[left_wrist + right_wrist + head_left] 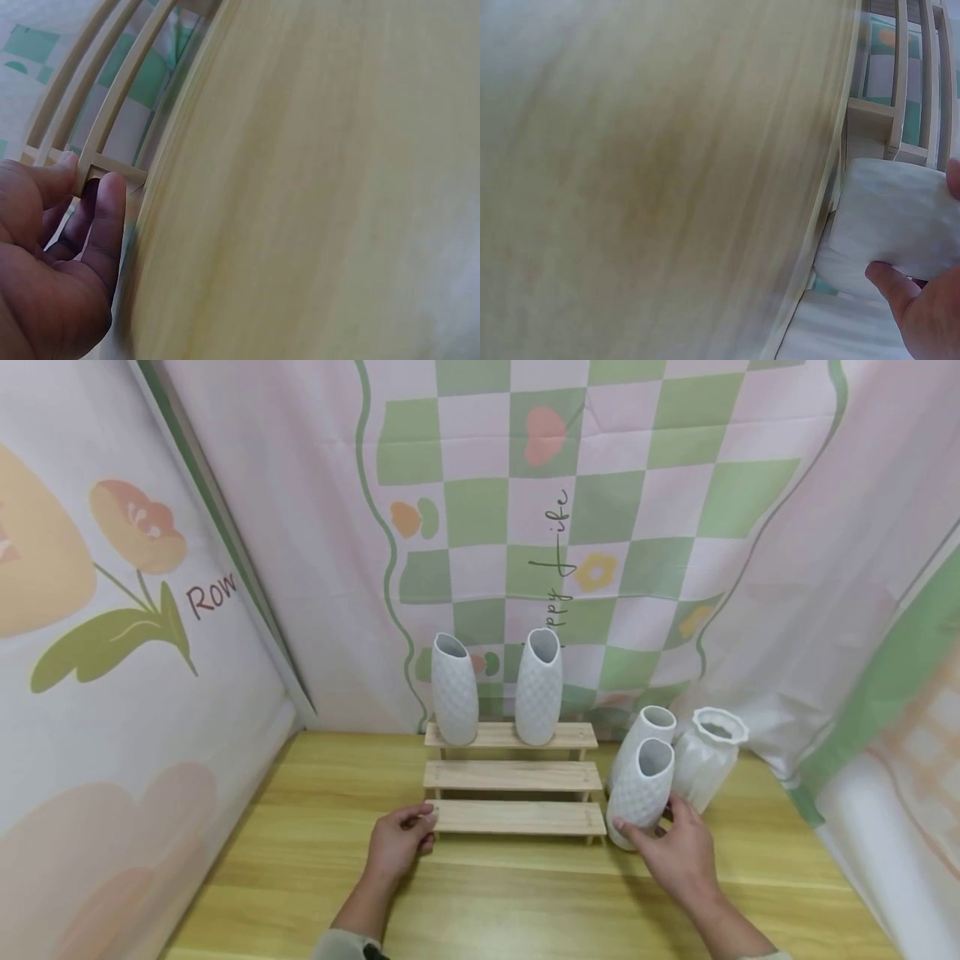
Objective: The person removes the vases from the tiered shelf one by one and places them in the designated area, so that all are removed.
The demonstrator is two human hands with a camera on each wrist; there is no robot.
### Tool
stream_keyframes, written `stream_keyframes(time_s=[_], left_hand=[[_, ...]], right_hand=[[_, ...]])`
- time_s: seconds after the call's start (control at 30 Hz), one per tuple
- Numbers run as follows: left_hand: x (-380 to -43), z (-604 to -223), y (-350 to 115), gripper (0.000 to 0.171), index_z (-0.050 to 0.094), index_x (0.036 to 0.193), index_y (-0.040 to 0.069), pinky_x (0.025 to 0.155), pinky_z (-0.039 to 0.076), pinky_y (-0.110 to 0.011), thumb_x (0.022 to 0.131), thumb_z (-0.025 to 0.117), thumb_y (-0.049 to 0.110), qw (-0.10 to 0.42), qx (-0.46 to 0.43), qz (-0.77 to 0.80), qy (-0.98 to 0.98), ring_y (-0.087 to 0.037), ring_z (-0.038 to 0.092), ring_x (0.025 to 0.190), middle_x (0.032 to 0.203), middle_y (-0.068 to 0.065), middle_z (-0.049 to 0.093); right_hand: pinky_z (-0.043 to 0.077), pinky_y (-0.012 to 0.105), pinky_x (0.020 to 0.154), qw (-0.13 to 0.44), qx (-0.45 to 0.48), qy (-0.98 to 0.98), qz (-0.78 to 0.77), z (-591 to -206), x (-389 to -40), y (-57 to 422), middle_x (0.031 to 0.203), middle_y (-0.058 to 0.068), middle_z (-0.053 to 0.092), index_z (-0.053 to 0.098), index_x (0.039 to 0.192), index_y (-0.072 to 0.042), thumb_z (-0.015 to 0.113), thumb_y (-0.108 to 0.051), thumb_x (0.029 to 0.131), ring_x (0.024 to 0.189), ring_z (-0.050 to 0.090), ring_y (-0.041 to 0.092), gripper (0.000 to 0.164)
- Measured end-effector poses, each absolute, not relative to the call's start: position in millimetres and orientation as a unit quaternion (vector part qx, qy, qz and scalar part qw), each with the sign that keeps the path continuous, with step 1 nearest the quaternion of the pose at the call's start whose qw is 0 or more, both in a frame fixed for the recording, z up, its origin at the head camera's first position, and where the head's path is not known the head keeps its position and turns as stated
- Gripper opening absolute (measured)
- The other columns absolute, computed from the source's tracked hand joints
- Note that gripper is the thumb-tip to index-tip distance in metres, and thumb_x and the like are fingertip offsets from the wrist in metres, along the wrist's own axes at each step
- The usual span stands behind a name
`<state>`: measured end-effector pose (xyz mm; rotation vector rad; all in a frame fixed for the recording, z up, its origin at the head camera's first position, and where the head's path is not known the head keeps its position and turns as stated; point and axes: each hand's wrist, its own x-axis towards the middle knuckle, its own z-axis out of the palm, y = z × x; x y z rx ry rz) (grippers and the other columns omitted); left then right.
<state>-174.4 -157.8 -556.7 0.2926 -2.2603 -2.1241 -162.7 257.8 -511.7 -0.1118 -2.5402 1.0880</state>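
Observation:
A three-step wooden display stand (513, 817) is on the table. My left hand (401, 841) pinches the left end of its lowest step, and in the left wrist view the thumb and fingertips (112, 191) meet that corner. With my right hand (681, 852) I grip a white textured vase (639, 793) low on its body, just right of the stand; the right wrist view has the vase (892, 217) between thumb and fingers. Behind it are another slim white vase (657, 718), partly hidden, and a wider white vase (705, 760) with a scalloped rim.
On the stand's top step are two slanted-mouth white vases, a left one (455, 697) and a right one (539, 693). A patterned curtain (480, 510) hangs close behind the stand, and a printed cloth wall (112, 735) runs along the left. Wood-grain tabletop (495, 902) extends in front.

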Motion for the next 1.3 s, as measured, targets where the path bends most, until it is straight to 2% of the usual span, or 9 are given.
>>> stream_keyframes(time_s=[0.63,0.9,1.1,1.3], left_hand=[[-177,-560,-153,0.031,0.073,0.119,-0.004,0.068,0.066,-0.030,0.095,0.078,0.014,0.012,0.089,-0.687,-0.721,-0.021,0.071,0.076,0.092,-0.015,0.070],[-175,-558,-154,0.031,0.073,0.119,-0.003,0.068,0.066,-0.030,0.095,0.078,0.015,0.016,0.092,-0.684,-0.723,-0.021,0.071,0.075,0.091,-0.014,0.069],[-171,-555,-158,0.031,0.073,0.119,-0.004,0.068,0.066,-0.030,0.094,0.078,0.014,0.020,0.099,-0.681,-0.726,-0.022,0.071,0.076,0.091,-0.015,0.070],[-172,-556,-157,0.032,0.072,0.120,-0.004,0.068,0.066,-0.030,0.095,0.078,0.015,0.018,0.091,-0.685,-0.723,-0.022,0.071,0.076,0.091,-0.015,0.071]], right_hand=[[0.062,0.056,0.089,0.161,-0.039,-0.913,0.372,-514,-160,264,0.125,0.029,0.061,0.051,0.136,0.009,0.094,-0.041,0.076,0.114,0.061,0.045,0.089],[0.062,0.054,0.082,0.159,-0.015,-0.922,0.352,-510,-161,265,0.118,0.029,0.064,0.053,0.130,0.009,0.096,-0.038,0.073,0.105,0.065,0.044,0.087],[0.055,0.062,0.089,0.139,-0.010,-0.929,0.344,-507,-162,265,0.118,0.030,0.066,0.054,0.128,0.008,0.096,-0.045,0.071,0.105,0.065,0.046,0.088],[0.052,0.065,0.094,0.106,-0.021,-0.934,0.342,-502,-161,268,0.121,0.034,0.064,0.052,0.129,0.009,0.096,-0.045,0.071,0.110,0.063,0.050,0.091]])
